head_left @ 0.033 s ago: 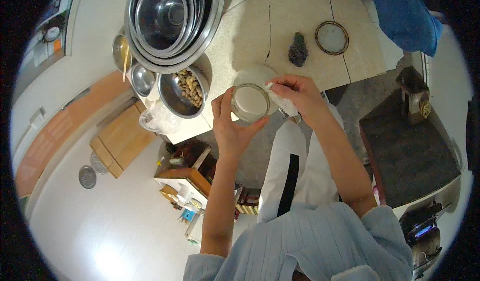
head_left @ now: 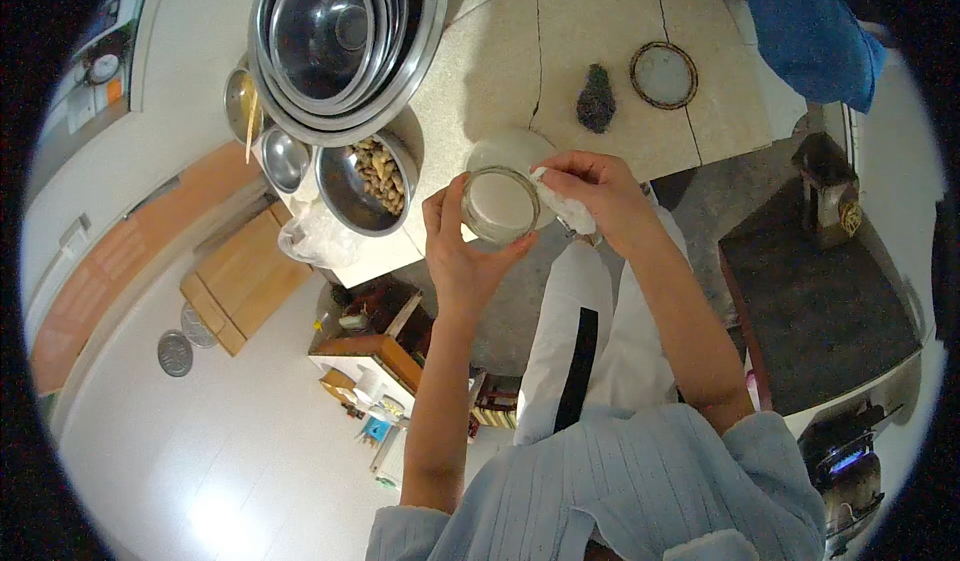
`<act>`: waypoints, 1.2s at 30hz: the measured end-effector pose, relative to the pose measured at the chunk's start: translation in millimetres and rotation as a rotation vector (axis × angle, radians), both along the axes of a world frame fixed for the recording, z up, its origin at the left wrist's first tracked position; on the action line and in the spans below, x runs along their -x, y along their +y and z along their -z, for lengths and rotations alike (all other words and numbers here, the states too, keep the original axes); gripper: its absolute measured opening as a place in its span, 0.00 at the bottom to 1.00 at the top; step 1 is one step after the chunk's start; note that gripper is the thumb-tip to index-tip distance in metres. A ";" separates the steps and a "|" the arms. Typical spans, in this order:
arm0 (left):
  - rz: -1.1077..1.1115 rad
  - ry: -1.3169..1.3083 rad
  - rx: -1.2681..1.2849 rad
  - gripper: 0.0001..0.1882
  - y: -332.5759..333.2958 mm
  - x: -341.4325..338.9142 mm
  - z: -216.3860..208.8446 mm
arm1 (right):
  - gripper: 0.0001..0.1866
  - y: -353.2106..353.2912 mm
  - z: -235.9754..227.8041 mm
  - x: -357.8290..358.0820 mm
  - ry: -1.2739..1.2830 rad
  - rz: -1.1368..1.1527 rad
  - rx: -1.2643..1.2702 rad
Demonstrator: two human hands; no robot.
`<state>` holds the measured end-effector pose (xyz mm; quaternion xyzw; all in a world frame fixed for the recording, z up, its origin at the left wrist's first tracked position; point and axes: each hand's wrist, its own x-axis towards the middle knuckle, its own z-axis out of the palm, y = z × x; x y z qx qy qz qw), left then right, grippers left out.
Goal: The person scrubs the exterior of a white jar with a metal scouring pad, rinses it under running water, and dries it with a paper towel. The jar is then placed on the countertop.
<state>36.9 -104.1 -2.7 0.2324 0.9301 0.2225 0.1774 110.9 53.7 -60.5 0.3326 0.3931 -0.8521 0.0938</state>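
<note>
My left hand (head_left: 462,251) grips a round glass jar (head_left: 499,204) from below, its open mouth tilted toward me, over the front edge of a stone counter (head_left: 590,51). My right hand (head_left: 597,191) pinches a crumpled white cloth (head_left: 563,201) against the jar's right rim. A white bowl (head_left: 512,149) sits on the counter just behind the jar.
A stack of nested steel bowls (head_left: 345,36) fills the counter's far left. Below it stand a steel bowl of peanuts (head_left: 370,183) and a small empty steel bowl (head_left: 284,158). A dark scrubber (head_left: 596,98) and a round lid (head_left: 663,74) lie at the right. A wooden crate (head_left: 372,333) stands on the floor.
</note>
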 end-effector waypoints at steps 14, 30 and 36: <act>0.014 0.018 0.029 0.44 -1.7 1.7 3.1 | 0.05 4.2 -0.6 11.4 0.013 -0.080 -0.257; 0.013 0.006 0.075 0.45 -1.1 1.3 1.9 | 0.03 2.2 -13.0 23.0 0.226 -0.111 -0.737; -0.003 -0.003 0.077 0.45 2.4 0.8 0.5 | 0.03 -2.9 -14.6 29.1 0.261 -0.049 -0.883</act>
